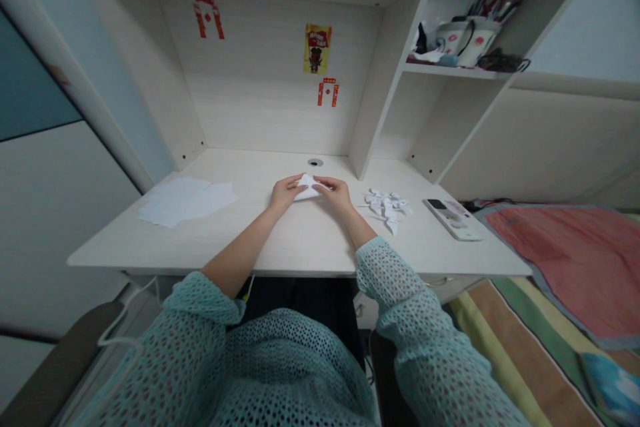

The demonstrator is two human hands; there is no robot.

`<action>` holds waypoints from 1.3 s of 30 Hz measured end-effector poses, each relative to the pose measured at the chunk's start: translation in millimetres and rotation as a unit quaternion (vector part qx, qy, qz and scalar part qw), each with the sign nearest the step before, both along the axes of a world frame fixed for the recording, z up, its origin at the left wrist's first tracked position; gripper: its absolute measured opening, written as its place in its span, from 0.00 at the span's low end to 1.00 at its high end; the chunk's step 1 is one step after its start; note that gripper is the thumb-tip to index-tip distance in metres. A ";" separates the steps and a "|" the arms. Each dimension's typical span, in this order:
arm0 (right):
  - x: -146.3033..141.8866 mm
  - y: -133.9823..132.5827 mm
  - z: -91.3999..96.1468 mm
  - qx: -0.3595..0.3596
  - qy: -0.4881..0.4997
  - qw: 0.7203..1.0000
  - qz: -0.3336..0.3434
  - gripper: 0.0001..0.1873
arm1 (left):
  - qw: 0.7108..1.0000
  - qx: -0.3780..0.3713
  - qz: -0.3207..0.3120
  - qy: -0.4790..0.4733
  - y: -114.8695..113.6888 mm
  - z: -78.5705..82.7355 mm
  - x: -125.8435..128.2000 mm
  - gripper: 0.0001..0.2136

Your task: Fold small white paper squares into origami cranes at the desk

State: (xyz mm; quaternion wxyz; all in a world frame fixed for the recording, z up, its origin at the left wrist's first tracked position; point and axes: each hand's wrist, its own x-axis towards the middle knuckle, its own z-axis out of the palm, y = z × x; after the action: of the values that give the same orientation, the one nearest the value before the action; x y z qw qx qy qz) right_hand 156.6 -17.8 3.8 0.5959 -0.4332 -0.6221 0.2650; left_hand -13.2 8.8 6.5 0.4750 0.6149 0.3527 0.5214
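Both the left hand and the right hand pinch 1 small white paper on the desk, apparently folded, with paper scraps nearby.

Dim, soft even light; strong wide-angle bending at edges, corners dark.
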 end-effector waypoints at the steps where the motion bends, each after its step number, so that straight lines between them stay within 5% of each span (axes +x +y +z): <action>1: -0.1 -0.8 0.3 0.003 -0.009 1.000 -0.001 0.20 | 1.000 0.001 -0.003 -0.005 0.9 -0.6 0.2 0.28; 10: -0.1 -3.8 2.2 0.009 -0.061 0.998 -0.034 0.19 | 1.000 0.002 -0.022 -0.009 2.1 -2.0 2.0 0.26; 31: -0.8 -2.2 0.9 -0.004 -0.075 0.996 -0.038 0.19 | 0.989 0.072 0.061 0.117 -3.8 2.2 -0.6 0.17; 39: -0.4 -3.5 0.8 -0.012 -0.083 0.996 -0.037 0.21 | 0.994 0.037 0.079 0.066 -17.6 12.4 1.8 0.15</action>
State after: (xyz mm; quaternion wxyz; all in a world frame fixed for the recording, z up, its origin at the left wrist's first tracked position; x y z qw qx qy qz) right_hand 156.2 -21.3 4.6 0.5464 -0.4833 -0.6499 0.2130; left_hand -11.4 -8.8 18.9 0.3849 0.6352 0.4117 0.5281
